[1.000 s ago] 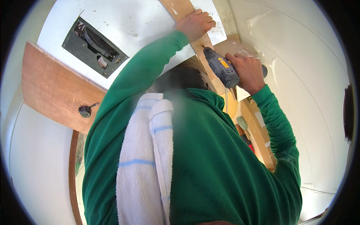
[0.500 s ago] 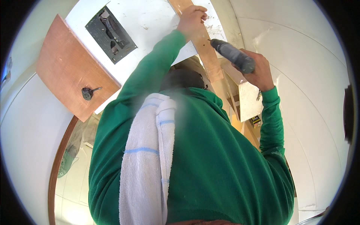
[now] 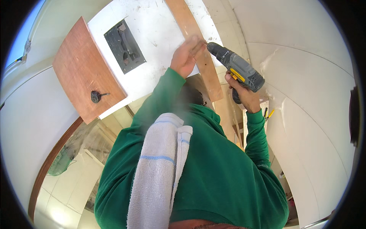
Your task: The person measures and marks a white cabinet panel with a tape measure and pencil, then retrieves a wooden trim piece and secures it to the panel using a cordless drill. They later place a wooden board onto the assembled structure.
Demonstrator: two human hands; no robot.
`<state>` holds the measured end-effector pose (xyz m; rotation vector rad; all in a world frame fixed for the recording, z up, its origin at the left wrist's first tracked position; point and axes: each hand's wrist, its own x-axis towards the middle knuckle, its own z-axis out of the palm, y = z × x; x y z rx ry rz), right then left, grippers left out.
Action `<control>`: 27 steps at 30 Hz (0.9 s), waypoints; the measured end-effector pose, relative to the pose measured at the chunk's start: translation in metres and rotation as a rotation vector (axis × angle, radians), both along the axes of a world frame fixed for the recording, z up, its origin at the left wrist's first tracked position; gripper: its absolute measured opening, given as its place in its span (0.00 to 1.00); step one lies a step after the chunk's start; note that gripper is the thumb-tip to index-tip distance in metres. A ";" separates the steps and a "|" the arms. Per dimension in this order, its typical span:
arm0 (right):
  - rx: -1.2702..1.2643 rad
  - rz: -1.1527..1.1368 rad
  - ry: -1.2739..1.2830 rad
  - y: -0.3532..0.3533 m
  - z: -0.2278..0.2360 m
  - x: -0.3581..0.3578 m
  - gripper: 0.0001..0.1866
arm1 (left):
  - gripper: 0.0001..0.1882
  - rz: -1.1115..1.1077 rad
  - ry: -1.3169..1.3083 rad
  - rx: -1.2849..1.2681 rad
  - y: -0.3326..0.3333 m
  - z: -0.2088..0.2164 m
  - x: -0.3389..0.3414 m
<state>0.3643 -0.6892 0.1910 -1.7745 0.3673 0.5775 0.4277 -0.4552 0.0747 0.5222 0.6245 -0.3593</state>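
Note:
My right hand grips a grey and black cordless drill with a yellow patch on its side. The drill's nose points up and left, over a long wooden strip. My left hand is above the strip, its fingertips pinched together at the drill's tip. Whatever lies between those fingertips is too small and blurred to make out. Under the strip is a white board with scuffs and bits of debris. A dark rectangular panel or opening is set in that board.
Left of the white board, a reddish-brown plywood piece carries a small black object with a short stem. A white towel with blue stripes hangs over my green top. Pale walls curve round both sides. A yellow-handled tool is near my right wrist.
My left hand has come down along the strip to the drill's tip, its fingers now pinched. The drill has turned, showing its side, and the whole view has shifted slightly.

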 end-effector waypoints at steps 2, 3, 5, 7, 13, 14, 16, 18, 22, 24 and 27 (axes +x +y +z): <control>-0.028 0.010 0.010 0.004 0.000 0.004 0.14 | 0.18 0.004 0.003 -0.035 0.003 0.007 0.002; -0.041 0.018 0.013 0.006 0.000 0.005 0.14 | 0.18 0.002 -0.005 -0.042 0.004 0.009 0.004; -0.045 0.011 0.000 0.010 0.000 0.008 0.14 | 0.17 -0.006 -0.015 -0.057 0.006 0.012 0.008; -0.035 -0.013 -0.047 0.012 0.003 0.008 0.14 | 0.16 -0.014 -0.030 -0.070 0.008 0.013 0.010; -0.185 0.022 -0.038 0.032 -0.002 0.033 0.15 | 0.13 -0.064 -0.113 -0.072 0.022 0.000 0.037; -0.201 0.023 -0.012 0.035 -0.004 0.043 0.16 | 0.12 -0.060 -0.077 -0.087 0.024 -0.004 0.045; -0.240 0.047 -0.107 0.047 -0.011 0.067 0.16 | 0.12 0.003 -0.067 -0.161 0.028 -0.012 0.063; -0.286 0.107 -0.198 0.057 -0.014 0.100 0.16 | 0.12 0.073 -0.079 -0.247 0.029 -0.021 0.087; -0.422 0.273 -0.279 0.081 -0.017 0.186 0.15 | 0.12 0.228 -0.064 -0.363 0.035 -0.044 0.149; -0.485 0.372 -0.288 0.095 -0.020 0.236 0.16 | 0.12 0.294 -0.018 -0.401 0.041 -0.057 0.181; -0.510 0.491 -0.333 0.119 -0.022 0.305 0.17 | 0.12 0.383 0.047 -0.468 0.051 -0.074 0.228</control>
